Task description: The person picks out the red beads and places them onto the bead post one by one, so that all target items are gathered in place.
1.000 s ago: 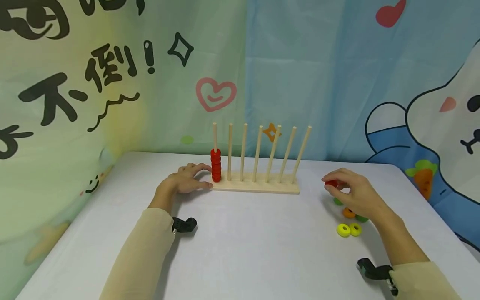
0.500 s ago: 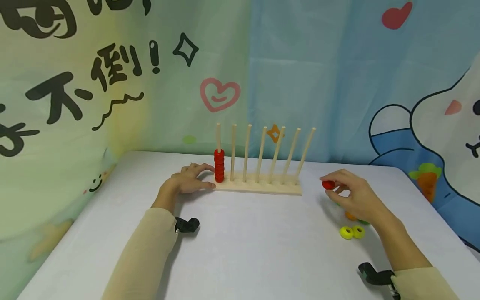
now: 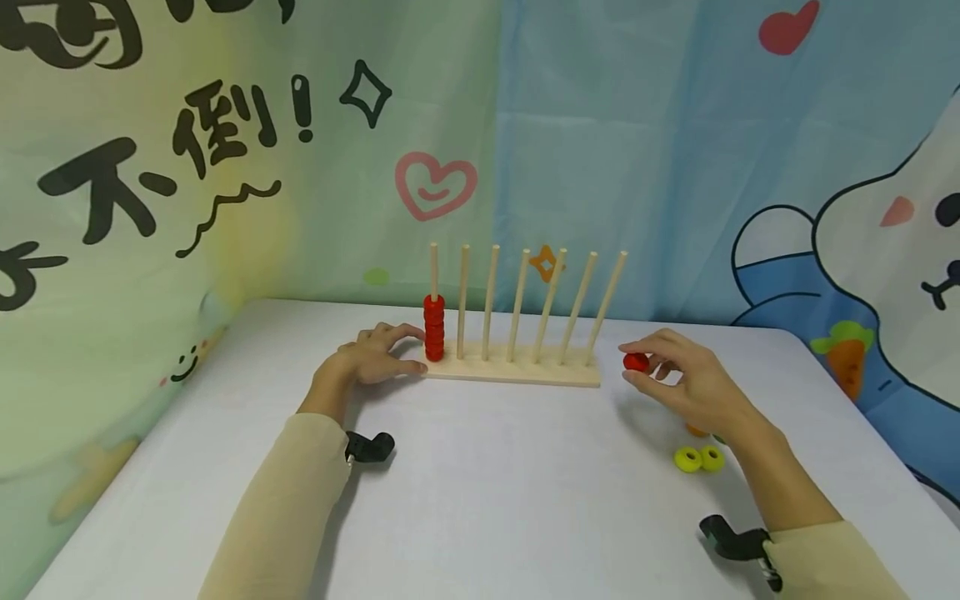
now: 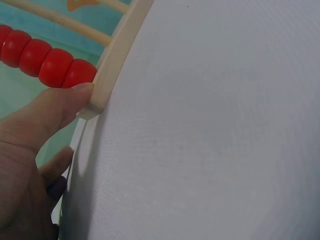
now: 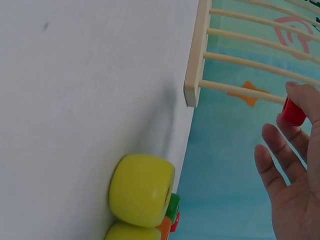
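A wooden peg stand [image 3: 517, 375] has several upright pegs in a row on a flat base. A stack of red beads [image 3: 434, 329] sits on its leftmost peg. My left hand [image 3: 378, 357] holds the left end of the base. In the left wrist view the thumb [image 4: 75, 97] lies on the wood beside the lowest bead, while the other fingers are partly hidden behind. Right of the stand, my right hand [image 3: 686, 379] pinches a red bead [image 3: 636, 362] between thumb and fingertips, above the table. The right wrist view shows this bead's hole side [image 5: 292, 114] and the remaining fingers spread loosely.
Two yellow beads [image 3: 700, 459] lie on the white table [image 3: 510, 483] below my right hand. Behind them are an orange bead [image 3: 696, 430] and a green bead [image 5: 173, 207], partly covered. A printed cloth backdrop [image 3: 600, 125] hangs behind the table.
My right hand has lifted the red bead away from the loose beads and moved it slightly left, toward the stand. My left hand stays at the base's left end.
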Available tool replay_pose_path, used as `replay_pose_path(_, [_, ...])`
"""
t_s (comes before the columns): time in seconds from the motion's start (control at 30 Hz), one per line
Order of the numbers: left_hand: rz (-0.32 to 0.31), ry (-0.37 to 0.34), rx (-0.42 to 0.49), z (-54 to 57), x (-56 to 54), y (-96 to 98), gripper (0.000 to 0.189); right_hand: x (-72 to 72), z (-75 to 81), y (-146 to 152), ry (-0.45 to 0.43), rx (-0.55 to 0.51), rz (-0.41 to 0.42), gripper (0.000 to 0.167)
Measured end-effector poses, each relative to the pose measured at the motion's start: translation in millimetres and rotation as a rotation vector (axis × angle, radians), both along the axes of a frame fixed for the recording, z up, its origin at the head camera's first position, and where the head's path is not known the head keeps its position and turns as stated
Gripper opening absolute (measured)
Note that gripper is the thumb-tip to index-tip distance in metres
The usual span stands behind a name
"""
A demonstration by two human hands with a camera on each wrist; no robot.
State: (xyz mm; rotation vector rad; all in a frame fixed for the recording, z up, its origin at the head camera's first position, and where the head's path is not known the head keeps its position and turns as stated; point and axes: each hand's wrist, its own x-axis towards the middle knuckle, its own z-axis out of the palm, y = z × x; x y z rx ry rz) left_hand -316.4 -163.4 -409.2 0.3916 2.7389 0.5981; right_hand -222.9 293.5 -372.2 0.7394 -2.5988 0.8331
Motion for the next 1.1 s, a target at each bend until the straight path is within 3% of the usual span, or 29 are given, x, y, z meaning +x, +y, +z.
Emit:
replay_pose_path(0.63, [-0.003,0.007,0.005,1.3,-0.7,0.3,0.062,-4.0,11.4,-23,0.032,-0.027,0.073,0.039])
replay_pose_path(0.93, [-0.002,-0.002,0.002,0.6,-0.4,0.0,0.064,-13.6,26.1,-36,0.099,0.010,0.134,0.035])
replay_pose_path(1.1, [0.000,-0.002,-0.001,-0.4,-0.1,-0.8,0.064,-14.3,32.4,-45,0.090,-0.041,0.142,0.035])
